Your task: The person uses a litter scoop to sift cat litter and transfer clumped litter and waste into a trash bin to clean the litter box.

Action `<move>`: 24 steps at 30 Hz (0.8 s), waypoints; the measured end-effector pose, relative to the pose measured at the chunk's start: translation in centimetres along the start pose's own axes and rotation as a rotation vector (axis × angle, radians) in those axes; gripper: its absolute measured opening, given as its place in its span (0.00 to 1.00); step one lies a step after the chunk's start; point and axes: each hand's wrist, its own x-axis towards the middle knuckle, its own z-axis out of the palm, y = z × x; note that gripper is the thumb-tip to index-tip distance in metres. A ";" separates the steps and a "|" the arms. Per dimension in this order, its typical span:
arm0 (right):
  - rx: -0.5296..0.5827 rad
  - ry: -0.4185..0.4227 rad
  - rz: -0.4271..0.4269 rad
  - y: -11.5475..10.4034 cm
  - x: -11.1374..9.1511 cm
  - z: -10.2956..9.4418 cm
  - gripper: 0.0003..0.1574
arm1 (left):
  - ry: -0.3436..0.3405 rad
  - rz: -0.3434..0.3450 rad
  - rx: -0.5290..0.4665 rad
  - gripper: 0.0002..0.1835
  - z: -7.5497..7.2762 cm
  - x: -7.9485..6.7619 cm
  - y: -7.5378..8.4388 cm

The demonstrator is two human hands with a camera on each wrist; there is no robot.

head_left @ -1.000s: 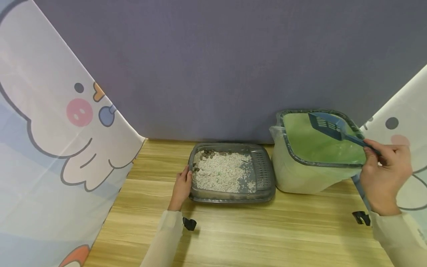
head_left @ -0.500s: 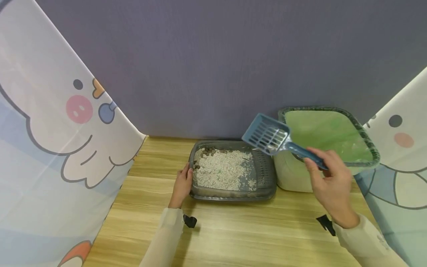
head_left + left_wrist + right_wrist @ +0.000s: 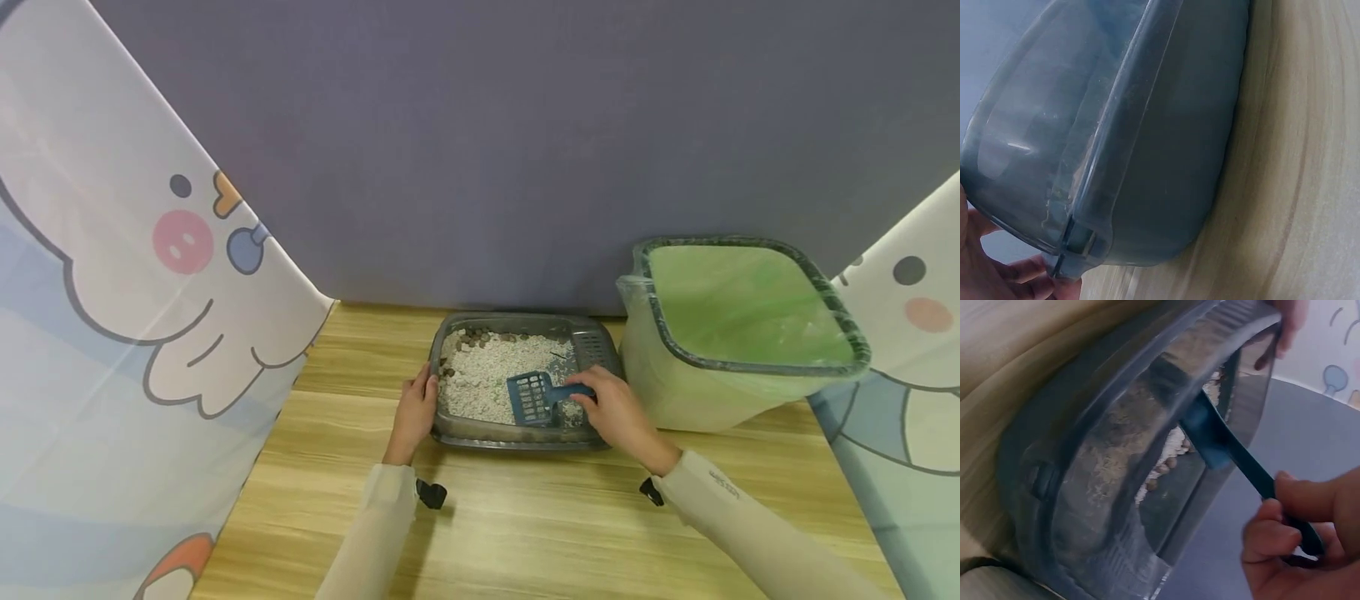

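Observation:
A grey litter box [image 3: 517, 443] with a translucent raised rim stands on the table. Pale litter [image 3: 480, 375] covers most of its floor, and brown clumps [image 3: 471, 337] lie along its back left side. My left hand [image 3: 413, 412] grips the box's left rim, its fingers bent at the edge in the left wrist view. With my right hand [image 3: 617, 413] I hold a blue slotted litter scoop [image 3: 531, 399] by its handle. The scoop's head is down inside the box, over the front right part of the litter. In the right wrist view thumb and fingers [image 3: 1272, 534] wrap the handle.
Right of the box stands a bin [image 3: 675, 392] lined with a clear bag folded over its dark rim, close to the box. A grey partition [image 3: 480, 167] rises behind both. Printed cloth panels [image 3: 112, 292] flank the wooden table [image 3: 525, 525].
My right hand has carried the scoop leftward from over the bin and lowered it into the litter box. My left hand keeps its hold on the rim.

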 end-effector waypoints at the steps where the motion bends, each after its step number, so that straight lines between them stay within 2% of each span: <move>1: -0.001 -0.031 0.010 0.2 0.2 0.3 0.16 | 0.000 0.000 -0.002 0.28 0.0 0.0 0.0; 11: 0.022 -0.273 0.123 0.1 1.6 3.5 0.17 | 0.008 0.001 -0.008 0.28 0.0 0.2 -0.3; 14: 0.022 -0.254 0.146 -0.2 1.7 4.5 0.14 | 0.005 0.005 -0.010 0.28 0.0 0.2 -0.2; 18: 0.051 -0.177 0.169 -0.6 2.0 5.1 0.12 | 0.004 0.002 -0.011 0.28 0.1 0.2 -0.2; 24: 0.040 -0.073 0.122 -0.7 3.0 5.4 0.14 | 0.015 0.012 -0.020 0.28 0.1 0.1 -0.1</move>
